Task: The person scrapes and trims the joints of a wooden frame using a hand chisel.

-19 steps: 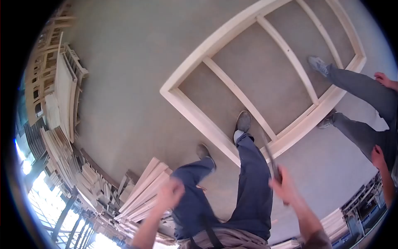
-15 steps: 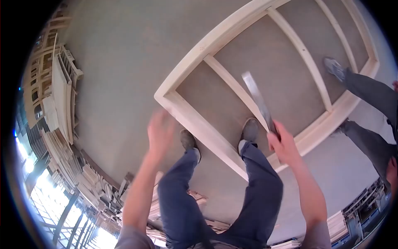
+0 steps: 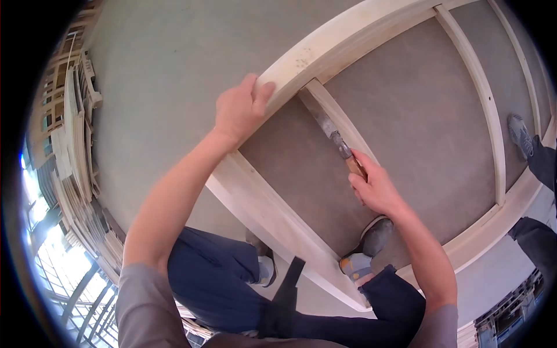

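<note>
A pale wooden frame (image 3: 325, 49) with several curved crosspieces lies across the view. Close to its near left corner, my left hand (image 3: 239, 110) grips the outer rail, its thumb and fingers over the edge. My right hand (image 3: 376, 184) is closed round the wooden handle of a chisel (image 3: 329, 129). The chisel's long flat metal blade lies along the side of the first crosspiece (image 3: 342, 119), its tip at the joint with the outer rail. Whether the tip is in the joint or only against it, I cannot tell.
My shoe (image 3: 376, 235) is inside the frame beside the end rail (image 3: 278, 217). Another person's shoe (image 3: 520, 134) is at the far right, by the frame. Stacked boards (image 3: 75, 156) line the left side. A black strap (image 3: 285, 301) hangs before my legs.
My left hand has moved up and right onto the frame's rail. My right hand has carried the chisel up and left to the crosspiece joint. I am leaning closer to the frame.
</note>
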Available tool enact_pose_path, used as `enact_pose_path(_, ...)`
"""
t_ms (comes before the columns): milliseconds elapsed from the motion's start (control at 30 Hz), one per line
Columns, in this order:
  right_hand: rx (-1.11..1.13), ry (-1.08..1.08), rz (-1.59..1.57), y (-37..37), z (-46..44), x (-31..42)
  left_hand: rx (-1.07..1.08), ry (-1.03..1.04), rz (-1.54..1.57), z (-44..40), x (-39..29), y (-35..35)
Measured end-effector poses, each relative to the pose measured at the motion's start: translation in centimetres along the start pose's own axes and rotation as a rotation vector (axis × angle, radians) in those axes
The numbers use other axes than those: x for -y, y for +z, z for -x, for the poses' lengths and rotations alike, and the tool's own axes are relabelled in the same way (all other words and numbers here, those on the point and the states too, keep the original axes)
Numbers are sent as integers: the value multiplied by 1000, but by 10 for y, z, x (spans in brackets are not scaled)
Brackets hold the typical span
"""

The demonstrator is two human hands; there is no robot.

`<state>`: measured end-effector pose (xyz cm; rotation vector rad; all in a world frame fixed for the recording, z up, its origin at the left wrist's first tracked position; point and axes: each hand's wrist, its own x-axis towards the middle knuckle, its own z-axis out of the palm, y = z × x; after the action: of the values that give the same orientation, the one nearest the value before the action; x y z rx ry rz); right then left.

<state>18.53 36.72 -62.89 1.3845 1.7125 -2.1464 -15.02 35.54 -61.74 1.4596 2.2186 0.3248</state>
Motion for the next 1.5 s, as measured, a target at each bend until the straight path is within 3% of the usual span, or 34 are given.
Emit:
enact_pose_path(100,108,183,-86,-8,5,23,-75,74,34,0,9,6)
enact_pose_path(200,167,105,-346,-8,15,19,-71,88,23,0,8,4)
enact_pose_path(400,10,102,-395,1,32,29,27,70,78,-1,9,-2)
enact_pose_path(600,-59,249,-410,5,29,32,102,62,79,-5,9,-8)
enact_pose_path(700,-134,142,-399,12,32,32,114,63,79,-7,10,-7)
enact_pose_path(900,-222,223,-410,22,40,57,151,74,137,-19,3,-11)
enact_pose_path(1200,-280,227,-392,15,33,56,69,49,72,-17,-11,0)
enact_pose_path(1300,-293,175,-295,9,22,19,3,91,70,-16,-10,2)
enact_pose_path(1400,-290,89,-389,13,13,-12,16,55,-2,-16,-10,4)
enact_pose_path(1500,-508,-320,67,39,7,-44,35,62,11,-16,-11,1)
